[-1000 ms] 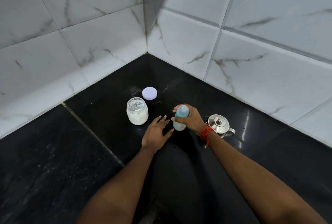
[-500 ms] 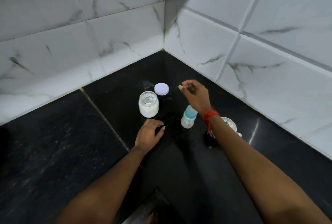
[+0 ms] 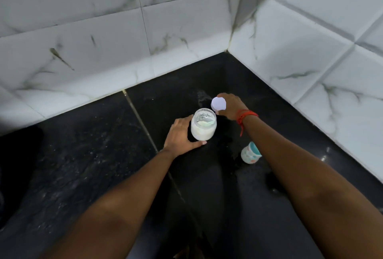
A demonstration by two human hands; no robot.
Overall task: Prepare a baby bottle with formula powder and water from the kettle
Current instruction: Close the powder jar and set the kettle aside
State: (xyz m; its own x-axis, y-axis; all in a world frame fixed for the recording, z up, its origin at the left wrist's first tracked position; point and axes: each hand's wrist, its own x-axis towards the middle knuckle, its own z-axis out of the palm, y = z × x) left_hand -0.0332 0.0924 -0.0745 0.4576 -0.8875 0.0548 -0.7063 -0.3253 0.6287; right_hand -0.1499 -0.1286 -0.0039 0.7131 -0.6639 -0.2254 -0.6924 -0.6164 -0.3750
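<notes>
Baby bottle (image 3: 249, 154): standing on the black counter (image 3: 103, 165), near side of the scene, one edge hiding behind the right forearm; no hand touching it.
Bottle handling: looking like light plastic with a printed body and teal top; probably tipping easily if empty, so taking it round the body is looking safest.
Formula jar (image 3: 203, 127): sitting open on the counter, white powder showing inside; clear walls, likely glass, so judging it heavier, smooth and breakable.
Left hand (image 3: 179, 134): wrapping fingers and thumb round the jar's side, steadying it.
Lid (image 3: 218, 103): white, round, just behind the jar.
Right hand (image 3: 231, 106): pinching the lid by its rim; red thread (image 3: 246, 114) hanging at the wrist.
Kettle: not showing.
Step guess: capping the jar is looking likely.
</notes>
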